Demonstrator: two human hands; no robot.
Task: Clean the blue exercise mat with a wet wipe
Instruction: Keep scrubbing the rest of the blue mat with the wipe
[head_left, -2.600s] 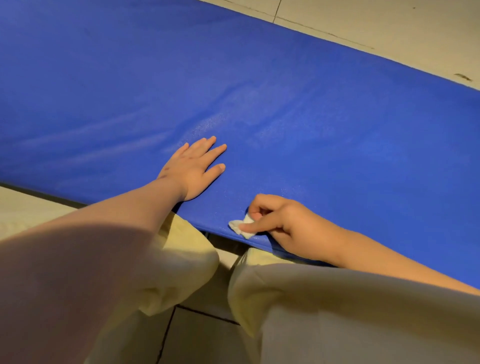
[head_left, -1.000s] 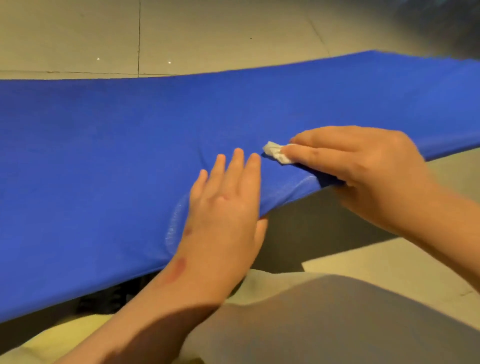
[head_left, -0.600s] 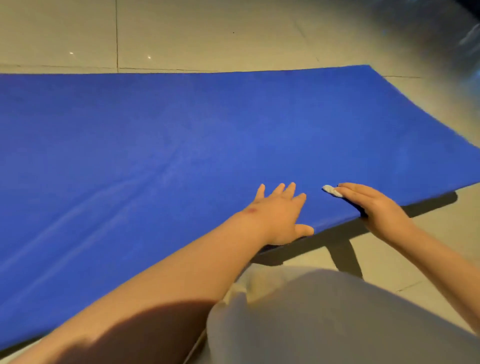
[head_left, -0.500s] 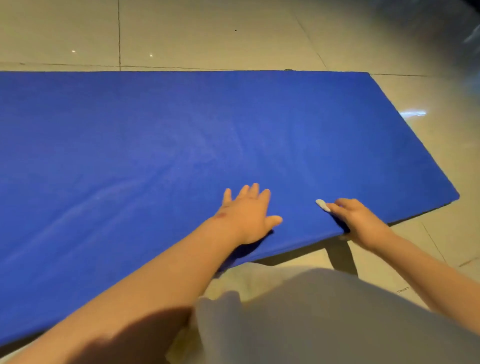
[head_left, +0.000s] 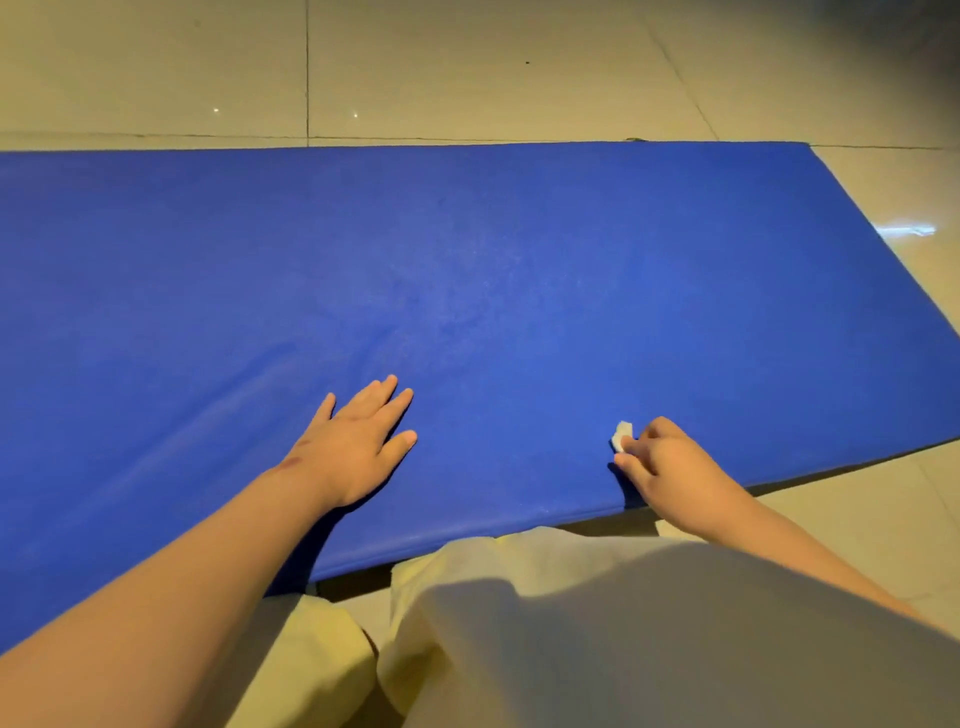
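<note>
Blue exercise mat (head_left: 467, 291) flat on tiled floor (head_left: 467, 67), wet wipe at its near edge.
Wet wipe (head_left: 622, 435): small white wad, pinched in curled fingertips of right hand (head_left: 670, 470), touching mat just inside near edge. Left hand (head_left: 353, 447): palm down, fingers straight, pressed flat on mat, well apart from right hand. Pale yellow trousers (head_left: 571, 623) at the bottom, against mat's near edge.
</note>
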